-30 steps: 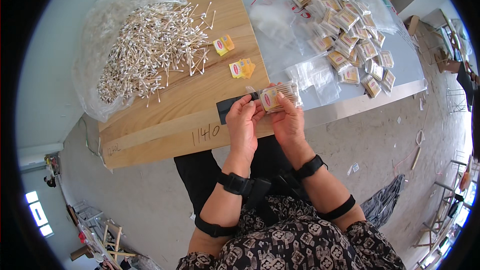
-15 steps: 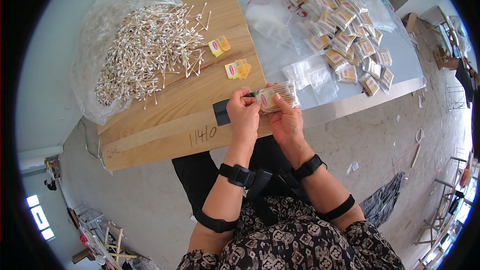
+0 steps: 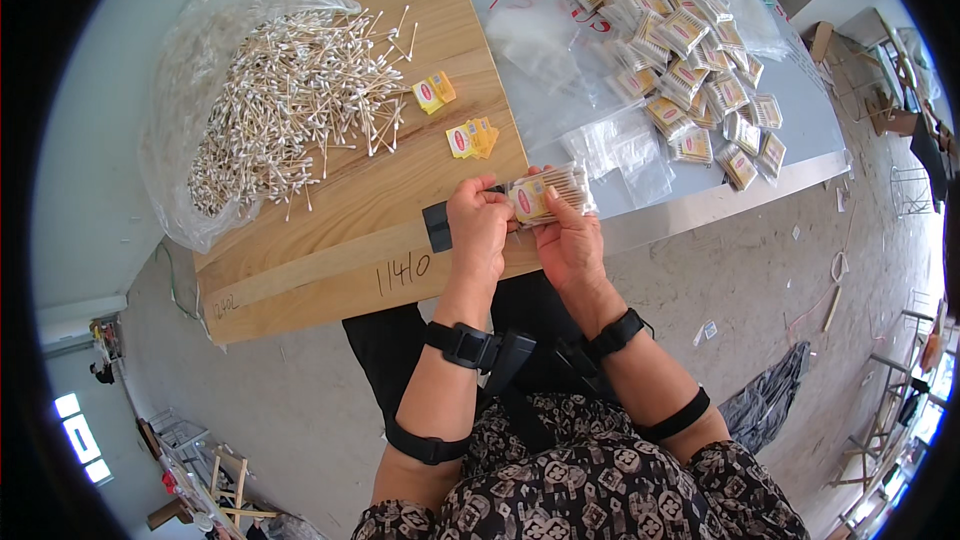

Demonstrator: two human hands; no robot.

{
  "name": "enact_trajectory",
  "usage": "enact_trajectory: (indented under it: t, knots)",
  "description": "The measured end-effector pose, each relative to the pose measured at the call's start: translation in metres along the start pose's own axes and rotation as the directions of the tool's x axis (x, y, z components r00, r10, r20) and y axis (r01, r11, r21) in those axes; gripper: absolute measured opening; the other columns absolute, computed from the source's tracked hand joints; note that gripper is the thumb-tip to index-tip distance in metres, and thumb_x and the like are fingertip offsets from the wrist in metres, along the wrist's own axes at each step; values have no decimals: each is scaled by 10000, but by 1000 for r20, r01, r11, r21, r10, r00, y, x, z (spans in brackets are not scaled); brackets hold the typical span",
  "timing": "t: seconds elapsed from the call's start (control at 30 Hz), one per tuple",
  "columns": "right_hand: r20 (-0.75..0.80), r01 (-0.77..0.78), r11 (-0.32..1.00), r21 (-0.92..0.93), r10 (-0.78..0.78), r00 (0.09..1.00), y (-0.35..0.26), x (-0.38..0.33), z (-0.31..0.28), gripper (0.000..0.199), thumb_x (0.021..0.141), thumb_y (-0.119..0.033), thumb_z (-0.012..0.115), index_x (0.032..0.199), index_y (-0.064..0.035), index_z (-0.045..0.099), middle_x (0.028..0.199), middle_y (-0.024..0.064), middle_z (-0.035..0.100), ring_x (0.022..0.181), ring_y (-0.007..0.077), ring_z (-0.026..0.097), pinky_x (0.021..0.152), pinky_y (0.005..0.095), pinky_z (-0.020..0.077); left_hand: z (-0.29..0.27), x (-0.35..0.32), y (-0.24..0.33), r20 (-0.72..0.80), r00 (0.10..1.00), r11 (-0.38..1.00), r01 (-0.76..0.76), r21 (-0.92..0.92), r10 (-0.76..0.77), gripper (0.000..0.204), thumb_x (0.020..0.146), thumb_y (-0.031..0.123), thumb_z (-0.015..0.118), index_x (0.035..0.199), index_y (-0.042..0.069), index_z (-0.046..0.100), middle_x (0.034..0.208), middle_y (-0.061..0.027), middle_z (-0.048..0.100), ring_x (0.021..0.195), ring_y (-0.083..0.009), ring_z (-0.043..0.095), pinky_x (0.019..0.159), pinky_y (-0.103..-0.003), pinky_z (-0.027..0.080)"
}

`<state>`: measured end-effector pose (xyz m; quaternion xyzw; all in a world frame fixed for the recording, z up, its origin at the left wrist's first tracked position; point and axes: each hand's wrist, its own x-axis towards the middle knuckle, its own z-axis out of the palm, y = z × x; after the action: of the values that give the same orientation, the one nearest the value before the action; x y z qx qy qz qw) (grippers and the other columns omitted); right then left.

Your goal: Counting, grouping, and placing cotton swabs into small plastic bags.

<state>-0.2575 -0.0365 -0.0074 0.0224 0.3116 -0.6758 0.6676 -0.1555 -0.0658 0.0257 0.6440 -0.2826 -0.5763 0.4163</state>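
Both hands hold one small clear packet of cotton swabs (image 3: 549, 194) with a yellow and red label, just above the near edge of the wooden board (image 3: 370, 210). My left hand (image 3: 479, 228) pinches the packet's left end. My right hand (image 3: 570, 236) grips it from below and the right. A small black object (image 3: 437, 226) lies on the board beside my left hand.
A large heap of loose wooden cotton swabs (image 3: 290, 100) lies on a clear plastic bag at the board's left. Two small stacks of yellow labels (image 3: 472, 138) sit mid-board. Several filled packets (image 3: 690, 60) are piled at the right, with empty clear bags (image 3: 620, 152) near them.
The packet and both hands stay at the board's near edge, with only slight finger shifts on the packet.
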Motion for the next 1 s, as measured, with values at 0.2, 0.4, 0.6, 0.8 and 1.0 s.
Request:
enact_trajectory:
  t: [0.2, 0.4, 0.6, 0.8, 1.0]
  knots:
    - [27, -8, 1000, 27, 7, 1000, 2, 0, -1, 393, 911, -20, 604, 1288, 19, 500, 1278, 157, 585, 1151, 239, 578, 1009, 362, 465, 1, 2, 1, 14, 999, 998, 37, -48, -37, 403, 796, -91, 577, 1196, -61, 536, 878, -99, 630, 718, -174, 605, 630, -291, 497]
    - [26, 1, 1000, 1, -1, 1000, 3, 0, -1, 396, 917, -30, 606, 1295, 9, 494, 1288, 155, 577, 1157, 233, 574, 1005, 361, 467, 0, 0, 0, 17, 999, 986, 51, -160, -49, 420, 801, -85, 593, 1216, -71, 527, 893, -110, 654, 742, -176, 622, 636, -278, 479]
    - [41, 25, 1000, 3, -25, 999, 4, 0, -3, 403, 910, -23, 612, 1293, 11, 490, 1287, 154, 576, 1156, 231, 573, 1013, 358, 458, 8, -8, 4, -22, 1000, 992, -2, -125, -1, 494, 755, -108, 587, 1240, -101, 493, 843, -104, 649, 701, -149, 609, 621, -257, 475]
    - [15, -38, 998, 45, 37, 999, -3, 2, 0, 418, 904, -41, 614, 1298, 11, 485, 1295, 158, 568, 1170, 248, 563, 1023, 388, 446, 0, 0, -6, -21, 986, 980, -159, 117, 163, 484, 755, -99, 577, 1231, -94, 487, 789, -86, 642, 672, -113, 598, 566, -253, 467]
    - [-54, 43, 998, 47, -40, 998, -12, 9, -2, 369, 907, -46, 612, 1257, 7, 508, 1286, 165, 576, 1161, 262, 567, 1020, 409, 450, -5, -13, -5, 49, 996, 972, -88, 219, 79, 405, 822, -51, 586, 1217, -82, 501, 820, -98, 652, 648, -129, 601, 512, -226, 434]
